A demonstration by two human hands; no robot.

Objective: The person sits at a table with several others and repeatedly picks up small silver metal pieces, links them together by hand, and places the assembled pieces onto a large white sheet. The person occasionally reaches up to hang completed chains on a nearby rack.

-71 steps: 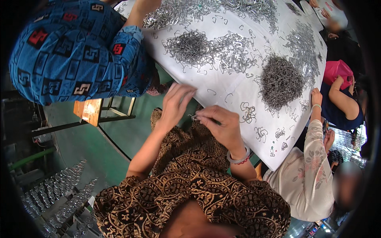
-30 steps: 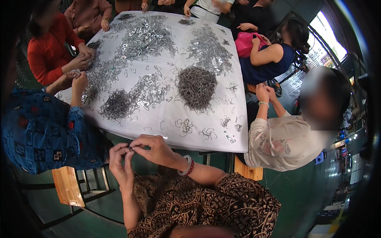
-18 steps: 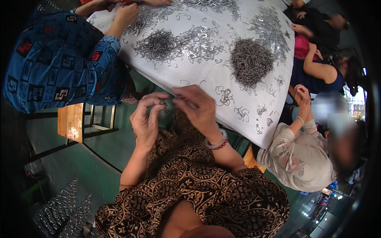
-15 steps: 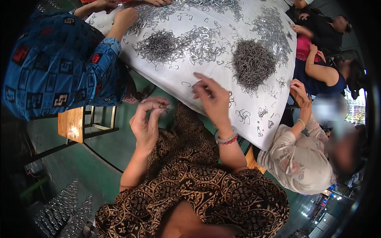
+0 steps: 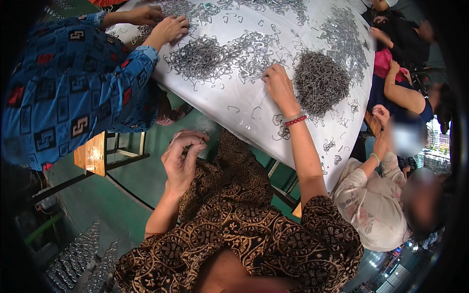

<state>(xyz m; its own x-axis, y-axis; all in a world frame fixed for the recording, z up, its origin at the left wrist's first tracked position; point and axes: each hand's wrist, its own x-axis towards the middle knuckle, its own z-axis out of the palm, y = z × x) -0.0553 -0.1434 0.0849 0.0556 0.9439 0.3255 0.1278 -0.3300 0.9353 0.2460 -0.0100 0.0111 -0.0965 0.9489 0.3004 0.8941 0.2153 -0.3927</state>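
Observation:
My left hand (image 5: 184, 158) is raised over the green floor at the table's near edge. Its thumb and fingers are pinched on a small dark metal wire piece, mostly hidden by the fingertips. My right hand (image 5: 279, 85) reaches over the table, fingertips drawn together at the edge of a scatter of shiny wire hooks (image 5: 254, 54). What lies under those fingertips, if anything, is hidden. Right of that hand stands a dense heap of darker wire pieces (image 5: 322, 80); a looser heap of grey hooks (image 5: 198, 57) lies to its left.
The white-covered table (image 5: 220, 105) bears several more hooks. At left a person in a blue patterned shirt (image 5: 83, 88) works at the heaps, beside a wooden stool (image 5: 92, 152). Other people sit along the right, one in a floral top (image 5: 373, 205). Linked metal strands (image 5: 73, 256) stand lower left.
My right hand has moved forward and right from the table's near edge to the shiny hooks, its fingers closing. My left hand stays nearly in place. The person at left has reached farther over the table.

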